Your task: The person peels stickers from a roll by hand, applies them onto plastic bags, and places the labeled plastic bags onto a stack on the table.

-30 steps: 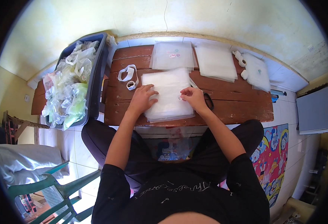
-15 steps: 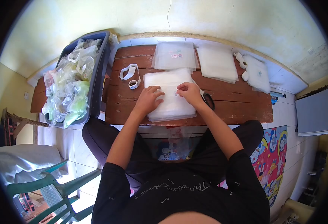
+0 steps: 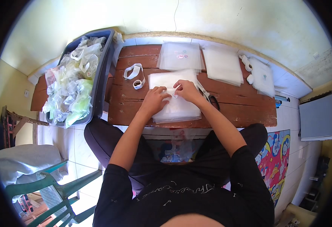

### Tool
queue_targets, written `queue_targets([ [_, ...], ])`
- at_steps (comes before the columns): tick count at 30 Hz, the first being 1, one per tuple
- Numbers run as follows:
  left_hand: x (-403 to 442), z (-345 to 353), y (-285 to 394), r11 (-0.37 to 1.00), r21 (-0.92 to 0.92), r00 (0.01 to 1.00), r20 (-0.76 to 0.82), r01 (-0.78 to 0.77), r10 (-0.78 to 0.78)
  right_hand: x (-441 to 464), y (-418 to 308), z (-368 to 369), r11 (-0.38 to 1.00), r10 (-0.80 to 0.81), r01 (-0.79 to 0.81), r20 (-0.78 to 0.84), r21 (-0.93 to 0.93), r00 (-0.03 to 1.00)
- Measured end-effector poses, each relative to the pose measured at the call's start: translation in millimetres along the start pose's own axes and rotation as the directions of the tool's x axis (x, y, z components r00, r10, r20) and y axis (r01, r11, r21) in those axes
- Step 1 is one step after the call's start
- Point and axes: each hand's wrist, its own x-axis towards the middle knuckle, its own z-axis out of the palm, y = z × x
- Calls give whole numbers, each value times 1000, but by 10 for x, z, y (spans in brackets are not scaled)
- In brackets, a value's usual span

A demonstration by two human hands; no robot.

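Observation:
A stack of clear plastic bags (image 3: 179,112) lies on the brown wooden table in front of me. My left hand (image 3: 155,101) rests on its left side, fingers spread and lying on the plastic. Over the middle of the stack is my right hand (image 3: 188,92), its fingers curled toward the thumb; what they pinch, if anything, is too small to make out. A small printed sticker (image 3: 175,96) shows on the top bag just below the right fingertips. Scissors (image 3: 212,100) with black handles lie beside the stack, partly behind my right hand.
A roll of stickers (image 3: 137,84) with its loose strip is at left on the table (image 3: 126,109). Behind lie a bag stack with round stickers (image 3: 181,56), another bag stack (image 3: 222,66), and small white rolls (image 3: 246,63). A dark tub (image 3: 98,94) of plastic bags stands left.
My right hand has shifted slightly left and up over the stack, its fingers curling differently. The sticker sits just below its fingertips. My left hand stays on the bags.

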Motion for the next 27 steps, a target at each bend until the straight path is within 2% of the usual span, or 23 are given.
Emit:
queue_targets([
  [9,15,-1,-11,1000,-8,999,-34,-21,21,51,-26,-16,998,0,3,34,-65,999],
  [22,11,2,4,998,30,998,-45,-49,50,65,-53,43,978,-120,126,43,-169,992],
  [27,5,-23,38,997,75,999,14,-35,34,47,-41,93,976,-140,142,20,-165,990],
])
